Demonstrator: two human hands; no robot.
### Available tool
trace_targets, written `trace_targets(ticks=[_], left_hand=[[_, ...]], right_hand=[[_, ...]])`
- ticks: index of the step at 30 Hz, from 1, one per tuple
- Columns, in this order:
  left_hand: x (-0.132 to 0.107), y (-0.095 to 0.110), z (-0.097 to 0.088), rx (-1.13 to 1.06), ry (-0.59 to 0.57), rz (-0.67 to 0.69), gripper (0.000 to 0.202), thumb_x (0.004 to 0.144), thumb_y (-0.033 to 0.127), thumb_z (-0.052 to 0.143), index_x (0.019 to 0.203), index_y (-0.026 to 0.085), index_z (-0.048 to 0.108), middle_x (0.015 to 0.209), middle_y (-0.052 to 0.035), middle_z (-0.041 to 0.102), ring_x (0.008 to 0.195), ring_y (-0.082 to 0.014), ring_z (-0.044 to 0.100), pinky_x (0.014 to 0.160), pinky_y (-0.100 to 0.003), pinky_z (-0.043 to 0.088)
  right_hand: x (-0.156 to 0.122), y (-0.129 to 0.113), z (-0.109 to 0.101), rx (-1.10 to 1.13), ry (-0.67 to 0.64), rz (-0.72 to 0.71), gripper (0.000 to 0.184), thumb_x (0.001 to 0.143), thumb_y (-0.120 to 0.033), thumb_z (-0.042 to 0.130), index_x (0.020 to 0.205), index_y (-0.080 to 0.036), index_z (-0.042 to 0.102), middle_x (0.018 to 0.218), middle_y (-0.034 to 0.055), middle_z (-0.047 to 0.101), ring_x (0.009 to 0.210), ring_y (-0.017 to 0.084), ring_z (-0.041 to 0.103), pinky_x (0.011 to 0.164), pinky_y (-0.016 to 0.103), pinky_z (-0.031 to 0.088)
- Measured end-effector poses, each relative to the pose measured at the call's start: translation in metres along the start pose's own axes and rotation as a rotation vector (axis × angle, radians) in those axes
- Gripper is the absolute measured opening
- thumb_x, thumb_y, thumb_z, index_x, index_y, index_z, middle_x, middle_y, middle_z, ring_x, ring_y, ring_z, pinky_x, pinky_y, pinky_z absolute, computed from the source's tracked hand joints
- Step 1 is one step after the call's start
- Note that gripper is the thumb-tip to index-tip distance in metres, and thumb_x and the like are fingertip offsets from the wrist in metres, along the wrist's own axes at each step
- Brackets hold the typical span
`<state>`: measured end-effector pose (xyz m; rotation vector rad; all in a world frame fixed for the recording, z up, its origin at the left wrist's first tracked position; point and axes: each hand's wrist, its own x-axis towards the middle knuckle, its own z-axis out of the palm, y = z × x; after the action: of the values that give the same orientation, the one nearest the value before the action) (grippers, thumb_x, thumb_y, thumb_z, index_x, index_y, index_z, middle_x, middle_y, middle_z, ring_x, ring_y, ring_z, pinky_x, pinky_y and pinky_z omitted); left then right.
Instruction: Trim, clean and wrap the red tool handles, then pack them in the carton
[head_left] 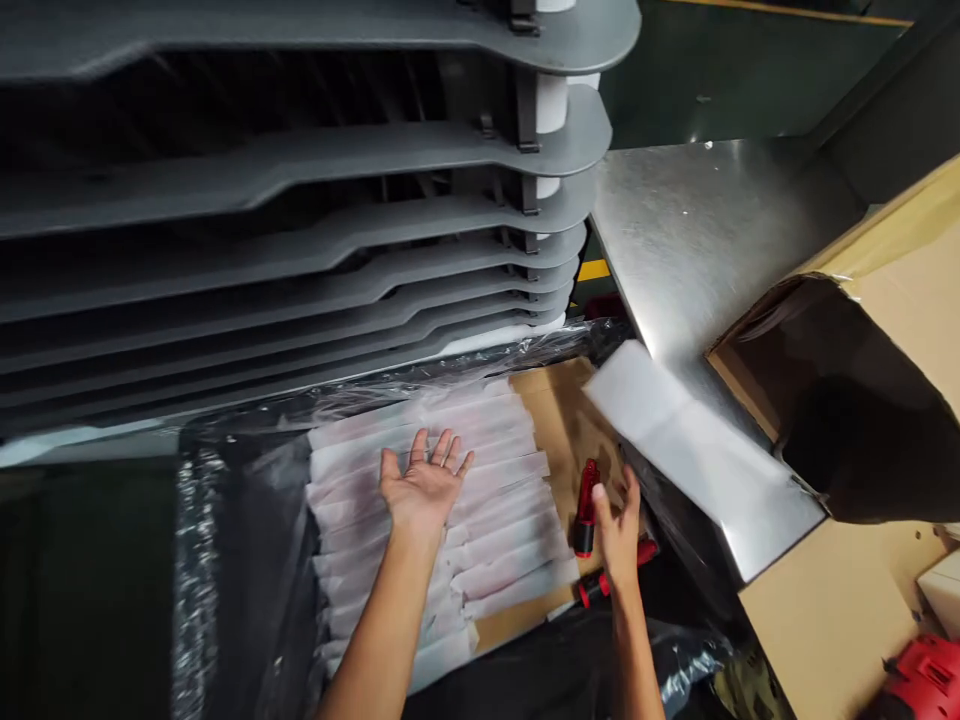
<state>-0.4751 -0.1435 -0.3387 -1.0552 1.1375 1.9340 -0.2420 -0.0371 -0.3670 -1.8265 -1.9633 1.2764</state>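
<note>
My left hand (424, 488) is held palm up with its fingers spread, over rows of white-wrapped packets (502, 510) laid on brown cardboard (559, 400). It holds nothing. My right hand (621, 530) is to the right of the packets, thumb and fingers apart. Just left of its thumb is a red-and-black cylindrical object (586, 510); whether they touch I cannot tell. A second red-and-black object (592, 588) lies partly hidden behind the right hand. Beyond the fingers, a blurred white sheet-like piece (682, 430) slants across the metal table's edge.
Stacked grey trays (420, 150) rise at the upper left, close above the packets. Black plastic film (240, 540) surrounds the cardboard. On the right are a metal table (697, 220), an open cardboard box (900, 280) and a red tool (926, 680) at the corner.
</note>
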Motion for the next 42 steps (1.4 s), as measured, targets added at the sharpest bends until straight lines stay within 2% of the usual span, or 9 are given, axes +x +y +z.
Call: trace_targets(ticks=[2, 5, 10, 15, 19, 25, 30, 34, 42], left_hand=[[-0.002, -0.002, -0.001, 0.067, -0.036, -0.026, 0.049, 0.095, 0.057, 0.031, 0.105, 0.025, 0.066, 0.112, -0.0072, 0.067, 0.125, -0.0206, 0.053, 0.11, -0.044, 0.038], [-0.015, -0.028, 0.012, 0.18, -0.15, -0.157, 0.039, 0.097, 0.043, 0.04, 0.104, 0.019, 0.069, 0.114, -0.0124, 0.069, 0.131, -0.0223, 0.05, 0.115, -0.045, 0.032], [-0.065, -0.077, 0.028, 0.33, -0.327, -0.26, 0.025, 0.094, 0.025, 0.051, 0.11, 0.019, 0.069, 0.13, -0.0119, 0.066, 0.136, -0.0227, 0.049, 0.117, -0.041, 0.031], [-0.1, -0.098, 0.025, 0.463, -0.401, -0.26, 0.028, 0.081, 0.019, 0.069, 0.109, 0.02, 0.07, 0.131, -0.0097, 0.066, 0.138, -0.026, 0.046, 0.117, -0.038, 0.032], [-0.113, -0.112, 0.026, 0.503, -0.451, -0.263, 0.029, 0.08, 0.023, 0.07, 0.108, 0.019, 0.07, 0.124, -0.0111, 0.07, 0.135, -0.0285, 0.051, 0.115, -0.042, 0.037], [-0.132, -0.133, 0.021, 0.588, -0.498, -0.266, 0.03, 0.078, 0.026, 0.074, 0.106, 0.018, 0.071, 0.117, -0.0119, 0.072, 0.128, -0.0302, 0.055, 0.111, -0.043, 0.04], [-0.159, -0.147, 0.007, 0.62, -0.619, -0.533, 0.034, 0.067, 0.026, 0.086, 0.097, 0.016, 0.075, 0.107, -0.0116, 0.075, 0.122, -0.034, 0.059, 0.105, -0.043, 0.044], [-0.146, -0.141, -0.009, 0.541, -0.408, -0.573, 0.012, 0.073, 0.017, 0.08, 0.07, 0.015, 0.068, 0.077, -0.0065, 0.075, 0.098, -0.0301, 0.07, 0.088, -0.033, 0.054], [-0.061, -0.076, -0.037, 0.339, 0.026, -0.497, 0.033, 0.098, 0.009, 0.039, 0.127, 0.014, 0.054, 0.074, 0.0004, 0.074, 0.056, -0.0075, 0.069, 0.056, -0.012, 0.057]], right_hand=[[0.022, -0.026, 0.006, 0.234, 0.056, -0.036, 0.081, 0.092, -0.068, 0.01, 0.155, -0.017, 0.011, 0.158, 0.0173, 0.032, 0.138, 0.024, 0.046, 0.1, 0.043, 0.051], [0.026, -0.052, -0.003, 0.462, 0.11, -0.052, 0.075, 0.093, -0.062, 0.002, 0.152, -0.02, 0.021, 0.155, 0.0159, 0.038, 0.133, 0.023, 0.053, 0.097, 0.044, 0.054], [-0.055, -0.066, -0.061, 0.463, 0.152, -0.052, 0.038, 0.082, -0.054, 0.064, 0.109, -0.028, 0.064, 0.108, 0.0074, 0.073, 0.102, 0.031, 0.07, 0.087, 0.047, 0.058], [-0.072, -0.064, -0.152, -0.206, 0.881, -0.171, 0.069, 0.076, -0.058, 0.07, 0.132, -0.021, 0.053, 0.129, 0.0193, 0.054, 0.118, 0.042, 0.052, 0.094, 0.062, 0.046], [-0.036, -0.037, -0.188, -0.606, 0.655, -0.275, 0.083, 0.083, -0.063, 0.055, 0.143, -0.007, 0.044, 0.146, 0.0279, 0.038, 0.137, 0.046, 0.033, 0.107, 0.068, 0.03], [-0.033, 0.001, -0.162, -0.364, 0.588, -0.291, 0.042, 0.098, -0.047, 0.041, 0.107, -0.017, 0.068, 0.116, 0.0168, 0.068, 0.114, 0.032, 0.059, 0.101, 0.055, 0.044], [-0.08, -0.025, -0.126, -0.297, 0.444, -0.36, 0.02, 0.094, -0.034, 0.049, 0.093, -0.027, 0.068, 0.096, 0.0071, 0.071, 0.091, 0.028, 0.063, 0.084, 0.049, 0.052], [-0.105, -0.039, -0.092, -0.198, 0.03, -0.372, 0.02, 0.085, -0.026, 0.059, 0.102, -0.029, 0.07, 0.106, 0.0044, 0.071, 0.096, 0.027, 0.063, 0.083, 0.044, 0.052], [-0.041, 0.024, -0.03, -0.386, -0.139, 0.181, 0.028, 0.096, -0.03, 0.053, 0.115, -0.013, 0.066, 0.102, 0.0098, 0.074, 0.094, 0.021, 0.07, 0.083, 0.035, 0.055]])
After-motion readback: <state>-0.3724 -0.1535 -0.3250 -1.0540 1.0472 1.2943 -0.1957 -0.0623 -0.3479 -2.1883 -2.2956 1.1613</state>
